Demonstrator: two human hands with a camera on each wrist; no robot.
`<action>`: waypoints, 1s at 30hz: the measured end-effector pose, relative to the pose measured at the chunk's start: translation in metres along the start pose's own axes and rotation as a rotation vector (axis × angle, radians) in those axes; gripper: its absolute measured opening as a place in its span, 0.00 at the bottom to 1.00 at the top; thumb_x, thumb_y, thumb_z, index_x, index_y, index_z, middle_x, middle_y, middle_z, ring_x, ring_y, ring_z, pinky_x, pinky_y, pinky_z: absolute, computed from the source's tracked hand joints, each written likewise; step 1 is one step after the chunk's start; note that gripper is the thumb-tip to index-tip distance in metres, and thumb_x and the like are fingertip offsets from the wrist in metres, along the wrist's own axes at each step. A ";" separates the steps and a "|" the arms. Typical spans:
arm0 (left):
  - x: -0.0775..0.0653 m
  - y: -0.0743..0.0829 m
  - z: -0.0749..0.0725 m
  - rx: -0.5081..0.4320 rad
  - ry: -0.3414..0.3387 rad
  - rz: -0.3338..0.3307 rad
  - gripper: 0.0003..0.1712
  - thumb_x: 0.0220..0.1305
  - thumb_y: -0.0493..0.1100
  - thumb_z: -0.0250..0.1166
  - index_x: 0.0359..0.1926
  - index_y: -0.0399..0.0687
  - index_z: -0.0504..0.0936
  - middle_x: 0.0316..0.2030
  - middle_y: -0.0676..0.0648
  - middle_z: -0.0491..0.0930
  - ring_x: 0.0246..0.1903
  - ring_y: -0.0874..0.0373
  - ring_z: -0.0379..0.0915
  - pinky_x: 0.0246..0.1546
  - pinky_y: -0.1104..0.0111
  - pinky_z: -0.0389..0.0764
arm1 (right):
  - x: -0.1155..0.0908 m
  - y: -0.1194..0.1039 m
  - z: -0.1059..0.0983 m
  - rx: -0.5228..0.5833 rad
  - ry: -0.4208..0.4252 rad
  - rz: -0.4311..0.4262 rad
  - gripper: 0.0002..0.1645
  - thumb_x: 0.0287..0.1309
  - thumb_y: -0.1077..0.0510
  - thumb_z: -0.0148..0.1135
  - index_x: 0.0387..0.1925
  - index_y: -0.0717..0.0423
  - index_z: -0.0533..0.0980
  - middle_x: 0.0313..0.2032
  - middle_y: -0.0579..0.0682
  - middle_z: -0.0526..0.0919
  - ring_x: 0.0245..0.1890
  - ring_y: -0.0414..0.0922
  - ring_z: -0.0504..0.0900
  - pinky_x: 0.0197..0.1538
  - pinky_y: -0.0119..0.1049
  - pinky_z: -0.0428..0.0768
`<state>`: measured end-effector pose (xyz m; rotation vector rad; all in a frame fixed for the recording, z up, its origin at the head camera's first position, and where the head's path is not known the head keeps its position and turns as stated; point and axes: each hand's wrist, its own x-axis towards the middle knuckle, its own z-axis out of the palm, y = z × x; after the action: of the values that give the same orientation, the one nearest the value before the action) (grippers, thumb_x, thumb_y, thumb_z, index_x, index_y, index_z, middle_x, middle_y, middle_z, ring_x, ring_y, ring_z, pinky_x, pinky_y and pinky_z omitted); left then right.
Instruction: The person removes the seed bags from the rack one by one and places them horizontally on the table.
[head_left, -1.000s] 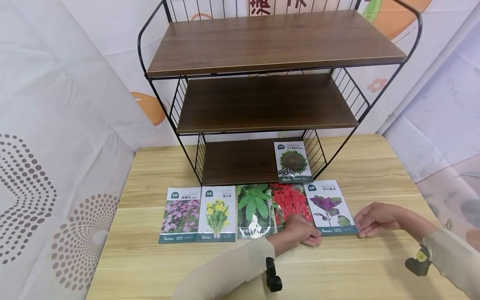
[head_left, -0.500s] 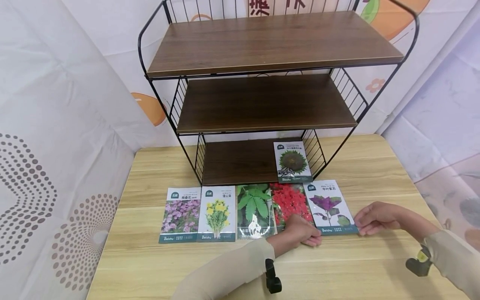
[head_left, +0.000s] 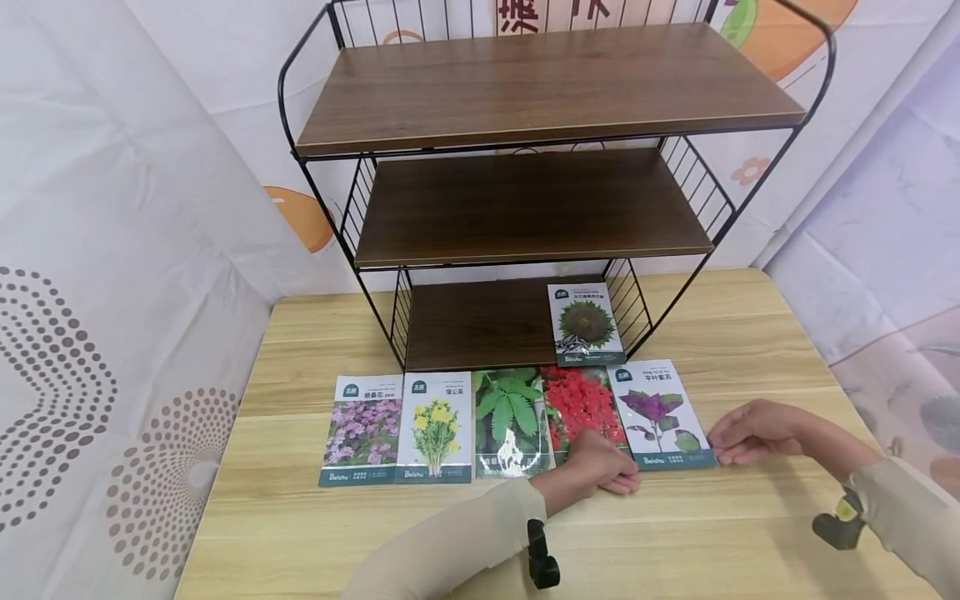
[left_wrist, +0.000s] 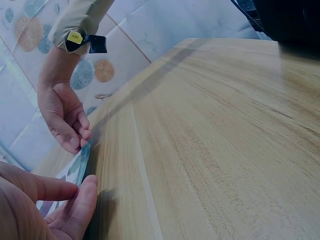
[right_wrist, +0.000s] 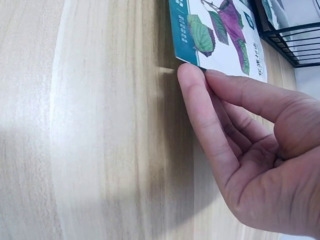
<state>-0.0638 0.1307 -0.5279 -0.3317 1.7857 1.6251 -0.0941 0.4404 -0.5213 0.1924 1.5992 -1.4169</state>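
Observation:
A seed packet with a purple-leaved plant [head_left: 658,417] lies at the right end of a row on the table. Its lower left corner is pinched between thumb and fingers of my left hand [head_left: 596,462], as the left wrist view also shows. My right hand [head_left: 753,433] pinches the lower right corner; in the right wrist view thumb and index finger [right_wrist: 200,107] meet at that corner. Under the left hand is a red-flower packet [head_left: 581,404], partly covered. Beside it lies a green-leaf packet [head_left: 510,421], then a yellow-flower packet [head_left: 433,429] and a pink-flower packet [head_left: 362,429].
Behind the row stands a black wire rack with a brown top shelf [head_left: 547,83], middle shelf [head_left: 532,204] and bottom shelf [head_left: 472,321]. A sunflower packet [head_left: 587,325] rests at the bottom shelf's right end. Patterned cloth [head_left: 112,208] hangs around the wooden table [head_left: 675,533].
Both hands stay at the purple-leaved packet's lower corners, and the packets lie as before. Only a very slight shift of the view shows.

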 end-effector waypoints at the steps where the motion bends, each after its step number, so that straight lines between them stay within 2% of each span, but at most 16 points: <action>1: 0.000 0.000 0.000 0.003 0.000 0.001 0.02 0.53 0.24 0.72 0.28 0.30 0.88 0.19 0.39 0.86 0.24 0.47 0.88 0.21 0.69 0.89 | 0.000 0.000 -0.001 -0.001 0.006 0.001 0.12 0.70 0.68 0.55 0.47 0.67 0.82 0.35 0.52 0.91 0.36 0.42 0.91 0.44 0.33 0.91; 12: -0.001 0.002 -0.003 0.006 0.021 -0.003 0.05 0.52 0.24 0.72 0.25 0.34 0.88 0.18 0.41 0.85 0.22 0.49 0.88 0.20 0.70 0.88 | 0.002 -0.016 0.000 -0.005 0.027 -0.004 0.12 0.70 0.67 0.55 0.47 0.66 0.83 0.38 0.52 0.91 0.37 0.42 0.91 0.46 0.33 0.91; 16: 0.001 0.005 -0.008 0.005 0.028 0.003 0.06 0.52 0.24 0.71 0.24 0.36 0.87 0.17 0.42 0.85 0.20 0.51 0.86 0.19 0.70 0.88 | 0.007 -0.028 0.005 -0.030 0.030 -0.035 0.12 0.71 0.66 0.56 0.48 0.66 0.83 0.37 0.51 0.91 0.37 0.40 0.90 0.45 0.31 0.91; 21: 0.005 0.011 -0.019 -0.009 0.013 0.033 0.04 0.56 0.27 0.70 0.28 0.35 0.88 0.20 0.42 0.86 0.22 0.51 0.87 0.22 0.70 0.89 | 0.012 -0.049 0.017 -0.048 0.043 -0.094 0.12 0.72 0.66 0.55 0.48 0.69 0.81 0.38 0.51 0.91 0.38 0.40 0.90 0.46 0.32 0.91; 25: 0.008 0.019 -0.031 -0.024 0.017 0.055 0.02 0.57 0.28 0.71 0.32 0.35 0.89 0.23 0.42 0.87 0.25 0.52 0.88 0.26 0.70 0.90 | 0.018 -0.066 0.032 0.017 0.096 -0.121 0.12 0.74 0.65 0.53 0.46 0.64 0.82 0.39 0.50 0.91 0.40 0.40 0.90 0.49 0.34 0.90; 30: 0.014 0.029 -0.047 -0.043 0.020 0.081 0.06 0.61 0.31 0.69 0.38 0.33 0.89 0.27 0.40 0.89 0.26 0.54 0.88 0.30 0.69 0.91 | 0.029 -0.080 0.053 0.230 0.179 -0.136 0.17 0.76 0.65 0.51 0.39 0.54 0.85 0.39 0.51 0.91 0.41 0.41 0.91 0.50 0.33 0.90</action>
<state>-0.1059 0.0952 -0.5153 -0.2998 1.8022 1.7239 -0.1341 0.3578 -0.4801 0.3597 1.6141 -1.7307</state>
